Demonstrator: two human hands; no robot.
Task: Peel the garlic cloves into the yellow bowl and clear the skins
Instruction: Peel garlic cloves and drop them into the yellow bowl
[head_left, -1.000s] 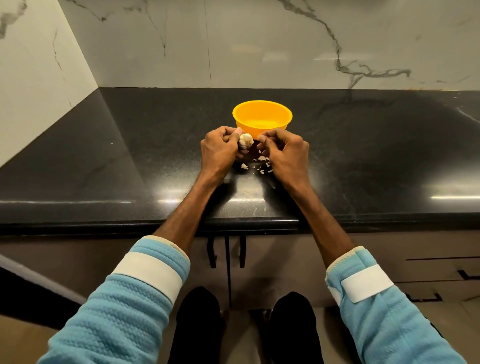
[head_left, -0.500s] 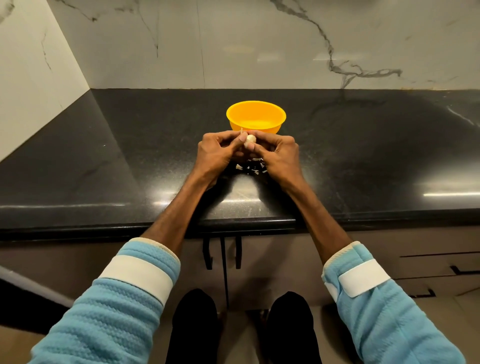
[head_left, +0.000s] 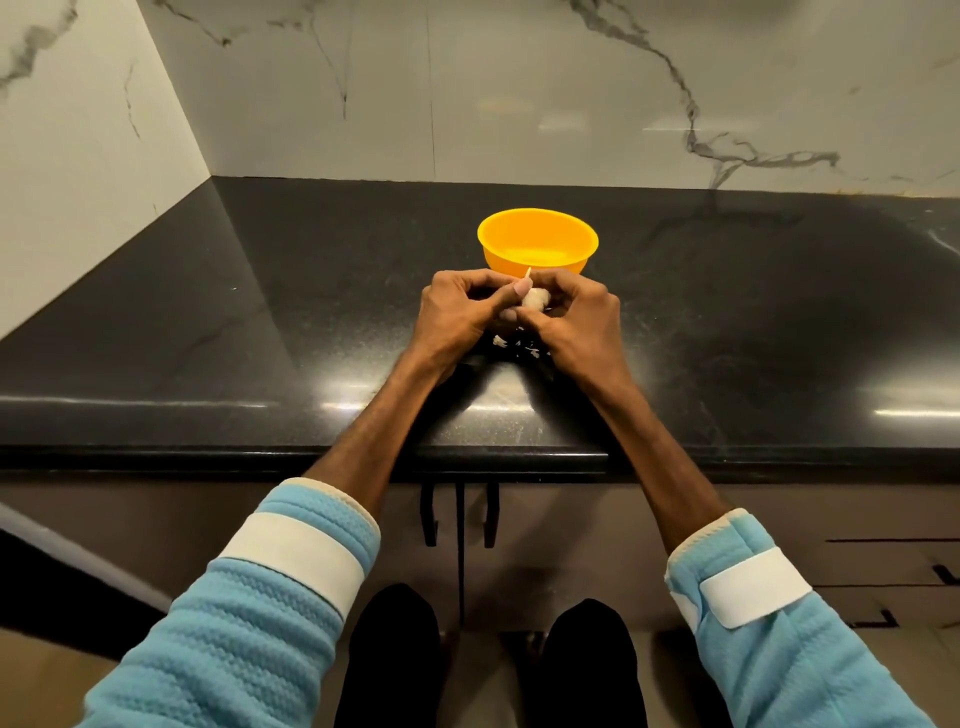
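Observation:
A yellow bowl (head_left: 537, 244) stands on the black countertop (head_left: 260, 322), just beyond my hands. My left hand (head_left: 460, 317) and my right hand (head_left: 574, 322) meet in front of the bowl, fingers curled. Between their fingertips they pinch a pale garlic piece (head_left: 534, 300); a thin sliver of skin sticks up above it. A few white garlic skins (head_left: 511, 345) lie on the counter under and between the hands, partly hidden by them. The inside of the bowl looks bare where it shows.
A marble backsplash (head_left: 519, 93) rises behind the counter and a marble wall closes the left side. The counter's front edge (head_left: 208, 452) runs below my forearms, above cabinet doors with dark handles (head_left: 457, 514).
My hands have closed together around the garlic, which was held in the left hand a second ago. The camera view has shifted slightly.

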